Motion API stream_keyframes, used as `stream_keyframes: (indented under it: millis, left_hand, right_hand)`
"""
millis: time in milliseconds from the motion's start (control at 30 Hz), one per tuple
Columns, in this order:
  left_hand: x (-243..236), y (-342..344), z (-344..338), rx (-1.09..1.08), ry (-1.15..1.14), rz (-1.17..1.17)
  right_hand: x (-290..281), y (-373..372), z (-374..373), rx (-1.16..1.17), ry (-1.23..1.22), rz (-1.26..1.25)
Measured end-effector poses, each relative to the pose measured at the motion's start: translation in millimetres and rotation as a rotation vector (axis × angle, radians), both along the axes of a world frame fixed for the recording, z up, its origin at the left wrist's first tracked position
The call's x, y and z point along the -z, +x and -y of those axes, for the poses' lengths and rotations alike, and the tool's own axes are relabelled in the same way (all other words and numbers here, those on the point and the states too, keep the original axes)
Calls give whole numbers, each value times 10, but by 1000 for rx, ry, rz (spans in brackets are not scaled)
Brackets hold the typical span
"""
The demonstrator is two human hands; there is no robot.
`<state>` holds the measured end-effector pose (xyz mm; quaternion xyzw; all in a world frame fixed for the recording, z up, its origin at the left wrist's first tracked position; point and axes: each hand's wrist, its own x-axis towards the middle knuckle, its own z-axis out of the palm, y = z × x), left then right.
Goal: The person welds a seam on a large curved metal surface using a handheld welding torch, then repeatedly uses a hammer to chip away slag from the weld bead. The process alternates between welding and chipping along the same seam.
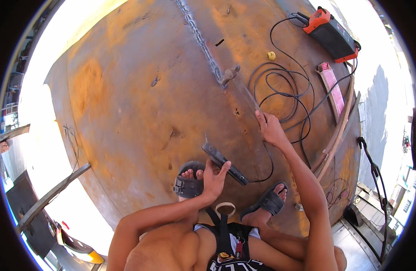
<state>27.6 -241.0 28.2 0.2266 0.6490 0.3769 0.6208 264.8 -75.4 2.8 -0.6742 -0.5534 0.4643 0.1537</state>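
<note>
My right hand (272, 129) grips the handle of a hammer (245, 89). The hammer's worn head lies at the near end of a rough weld bead (198, 39) that runs up the rusty curved steel plate (140, 104). In my left hand (213, 181) is a black welding electrode holder (217, 156), gripped near its middle with thumb and fingers; part of the grip is hidden. A thin stub sticks up from the holder's far end. A black cable leaves its near end and passes under my right arm.
Coiled black cable (280, 92) lies right of the hammer, leading toward an orange-and-black welding machine (333, 36). Nearby are a pink-and-white narrow box (332, 90), a small yellow lump (271, 55) and long curved strips (336, 135). My sandalled feet (188, 183) rest on the plate. A chain (375, 171) hangs at right.
</note>
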Motion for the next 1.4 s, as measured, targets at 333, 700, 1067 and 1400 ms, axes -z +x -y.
stream_keyframes:
  millis: [333, 700, 1067, 1400]
  left_hand:
    - [-23, -37, 13, 19, -56, 19]
    - [2, 38, 11, -7, 30, 52]
    - [56, -53, 58, 0, -41, -22]
    - [22, -78, -48, -2, -48, 64]
  right_hand:
    - [-150, -100, -20, 127, -147, -222]
    - [-46, -180, 39, 176, -113, -193]
    - [-59, -319, 134, 179, -92, -170]
    - [-209, -283, -45, 246, -418, -381]
